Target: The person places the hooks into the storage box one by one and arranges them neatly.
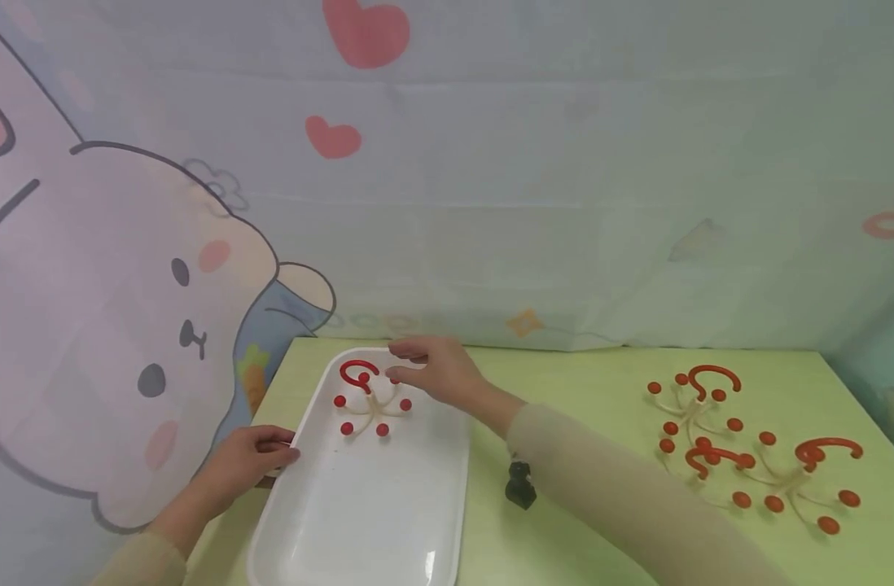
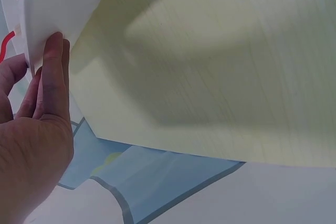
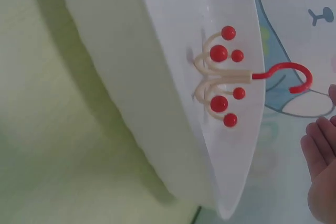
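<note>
A white rectangular tray [image 1: 374,513] lies on the table's left part. Inside its far end stands a cream hanger [image 1: 374,404] with several curved arms tipped with red balls and a red hook on top; the right wrist view shows its stem [image 3: 228,78] whole. My left hand [image 1: 249,464] pinches the tray's left rim, thumb over the edge and fingers [image 2: 55,82] against the outer wall. My right hand [image 1: 443,370] hovers at the tray's far right corner beside the hanger, fingers extended and nothing held; in its wrist view the fingers [image 3: 321,145] are apart from the hook.
On the table's right lie more such hangers: one farther back [image 1: 692,413], one to the right [image 1: 791,482], and one in front [image 1: 699,474] partly hidden by the right sleeve [image 1: 623,488]. A printed cloth [image 1: 491,244] hangs behind the green table [image 1: 564,382].
</note>
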`<state>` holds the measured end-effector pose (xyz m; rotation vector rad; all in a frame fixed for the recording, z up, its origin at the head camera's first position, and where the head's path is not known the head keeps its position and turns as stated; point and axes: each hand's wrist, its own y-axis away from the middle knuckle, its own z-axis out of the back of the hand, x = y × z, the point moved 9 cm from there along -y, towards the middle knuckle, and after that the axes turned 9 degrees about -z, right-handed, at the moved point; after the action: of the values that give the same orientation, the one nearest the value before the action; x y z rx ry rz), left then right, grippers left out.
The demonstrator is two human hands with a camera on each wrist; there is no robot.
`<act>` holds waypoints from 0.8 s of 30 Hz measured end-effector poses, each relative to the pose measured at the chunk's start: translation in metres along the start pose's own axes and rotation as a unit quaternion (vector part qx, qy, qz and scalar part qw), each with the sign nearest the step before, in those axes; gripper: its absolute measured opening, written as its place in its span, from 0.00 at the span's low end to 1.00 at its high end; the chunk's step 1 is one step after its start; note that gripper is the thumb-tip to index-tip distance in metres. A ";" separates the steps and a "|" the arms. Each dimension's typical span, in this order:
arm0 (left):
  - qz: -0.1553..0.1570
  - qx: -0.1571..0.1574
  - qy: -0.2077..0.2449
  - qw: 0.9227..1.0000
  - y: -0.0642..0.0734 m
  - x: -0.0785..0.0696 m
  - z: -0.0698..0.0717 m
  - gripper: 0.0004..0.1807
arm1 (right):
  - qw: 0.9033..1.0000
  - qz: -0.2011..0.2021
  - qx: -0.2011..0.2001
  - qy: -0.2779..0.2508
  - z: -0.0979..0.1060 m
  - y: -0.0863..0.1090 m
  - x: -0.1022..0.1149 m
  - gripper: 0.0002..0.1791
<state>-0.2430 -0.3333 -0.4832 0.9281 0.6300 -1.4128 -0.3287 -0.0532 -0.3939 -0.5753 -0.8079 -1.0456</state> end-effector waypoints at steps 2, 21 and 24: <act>-0.003 0.002 0.002 1.000 0.000 0.000 0.000 0.20 | 1.000 0.007 0.004 -0.007 0.010 0.004 -0.001 0.26; 0.015 0.009 0.009 1.000 -0.001 0.001 0.001 0.22 | 0.998 0.036 0.030 -0.033 0.106 0.053 -0.011 0.25; 0.013 0.010 0.013 1.000 -0.001 0.001 0.000 0.21 | 0.999 0.036 0.020 -0.028 0.121 0.063 -0.014 0.24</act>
<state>-0.2441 -0.3337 -0.4841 0.9686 0.6214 -1.3888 -0.3118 0.0699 -0.3366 -0.5975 -0.8498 -0.9484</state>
